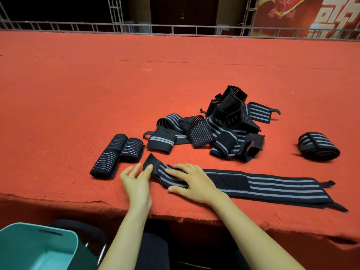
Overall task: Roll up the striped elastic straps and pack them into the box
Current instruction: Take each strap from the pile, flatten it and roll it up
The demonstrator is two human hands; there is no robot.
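red felt surface [87,84] runs the full width, near edge frayed and torn, loose thread lying far back on it. behind it a grey metal truss rail [116,28] and a dark room past that. bottom left, below the surface edge: teal box [64,244] with a slot handle, no straps visible inside. on the felt at left: rolled straps [109,158], black with thin grey stripes, lying side by side and touching. just right of them the left hand [136,184], fingers roughly straight and spread, one fingertip touching the raised black end of the flat strap [272,188]; no clear pinch. right hand [192,184] just beside it, palm down, fingers straight, pressing on the same strap near that end. hands close but not touching. strap lies unrolled along the near edge, stretching right, dark velcro patch mid-length. behind it, centre-right: tangled pile of loose straps [220,129]. well apart at far right: one single roll [317,146] with broad stripes. top right corner: red banner [292,14] with large pale lettering.
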